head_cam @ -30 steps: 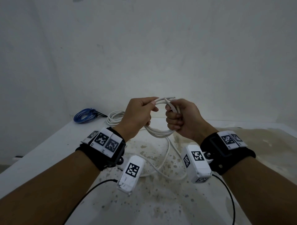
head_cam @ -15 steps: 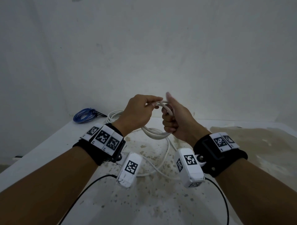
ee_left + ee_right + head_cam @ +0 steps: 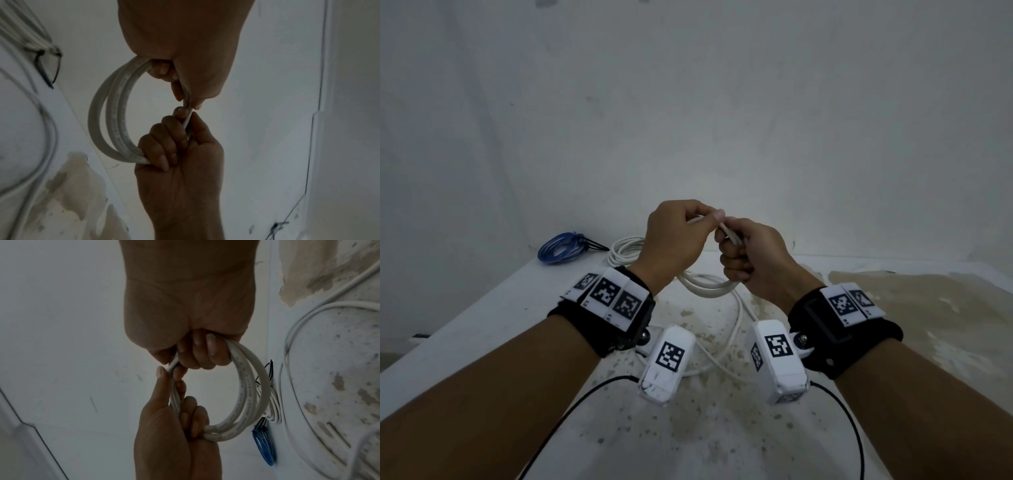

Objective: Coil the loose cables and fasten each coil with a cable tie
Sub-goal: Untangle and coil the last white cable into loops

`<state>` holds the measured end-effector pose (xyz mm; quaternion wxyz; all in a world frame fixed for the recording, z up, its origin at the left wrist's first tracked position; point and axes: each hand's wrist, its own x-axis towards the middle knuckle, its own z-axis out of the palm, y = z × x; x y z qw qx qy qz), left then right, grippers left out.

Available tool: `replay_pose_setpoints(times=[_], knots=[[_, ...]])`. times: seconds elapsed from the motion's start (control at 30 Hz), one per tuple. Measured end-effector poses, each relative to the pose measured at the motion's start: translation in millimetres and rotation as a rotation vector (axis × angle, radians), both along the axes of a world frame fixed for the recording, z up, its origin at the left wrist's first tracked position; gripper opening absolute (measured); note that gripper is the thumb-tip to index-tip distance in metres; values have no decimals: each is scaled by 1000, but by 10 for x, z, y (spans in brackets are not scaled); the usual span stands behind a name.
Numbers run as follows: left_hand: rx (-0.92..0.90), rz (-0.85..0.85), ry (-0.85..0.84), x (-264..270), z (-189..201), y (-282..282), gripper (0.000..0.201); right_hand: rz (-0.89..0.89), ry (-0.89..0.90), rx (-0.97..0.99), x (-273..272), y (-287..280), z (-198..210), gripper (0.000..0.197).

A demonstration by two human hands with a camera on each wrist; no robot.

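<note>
Holding: white cable coil [image 3: 705,287] up off the table [image 3: 482,308], gripped from both sides
Left hand [image 3: 674,240]: fingers curled round the coil strands; thumb and forefinger pinching a strand at the top, right against the right hand
Right hand [image 3: 753,260]: fist clenched round the bundle; a strand pinched at the top near the left fingertips
Coil: a few loops bowing down between the hands; printed marks visible along the jacket in both wrist views [image 3: 117,120] [image 3: 246,394]
Loose tail: same white cable, runs down from the coil onto the table and curves below the wrists [image 3: 736,329]
Second white coil [image 3: 625,253]: lying flat on the table behind the left hand, near the far edge
Blue cable coil [image 3: 560,248]: on the table at the far left corner, just beside the second white coil, black ties [image 3: 594,245] sticking out on its right side
Table: white top, speckled and brown-stained to the right of the hands
Wall [image 3: 688,120]: plain white, behind the table
Tie on held coil: cannot tell, hidden by the fingers
</note>
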<state>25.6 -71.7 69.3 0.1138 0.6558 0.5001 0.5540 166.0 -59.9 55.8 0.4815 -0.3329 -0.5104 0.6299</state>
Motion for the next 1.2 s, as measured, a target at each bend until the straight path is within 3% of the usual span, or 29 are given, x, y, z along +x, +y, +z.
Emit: replay_pose_setpoints(times=[0.1, 0.23, 0.4, 0.57, 0.73, 0.9, 1.03, 1.2], knots=[[-3, 0, -78, 24, -12, -9, 17, -32, 16, -1, 1, 15, 29, 52], [-39, 8, -76, 24, -27, 16, 15, -62, -5, 5, 11, 16, 48, 45], [-49, -56, -14, 15, -4, 53, 16, 58, 113, -29, 96, 56, -3, 45], [22, 5, -226, 56, -78, 119, 14, 65, 157, -109, 95, 74, -86, 52], [-58, -80, -201, 72, -100, 140, 21, -10, 290, -112, 76, 94, -120, 47], [65, -28, 11, 34, -117, 114, 24, -77, 72, 24, 111, 92, -42, 35], [130, -47, -8, 33, -162, 131, 24, -159, -147, 156, 98, 84, 51, 42], [177, -80, 74, 7, -153, 127, 24, -152, -85, 175, 90, 109, 10, 31]])
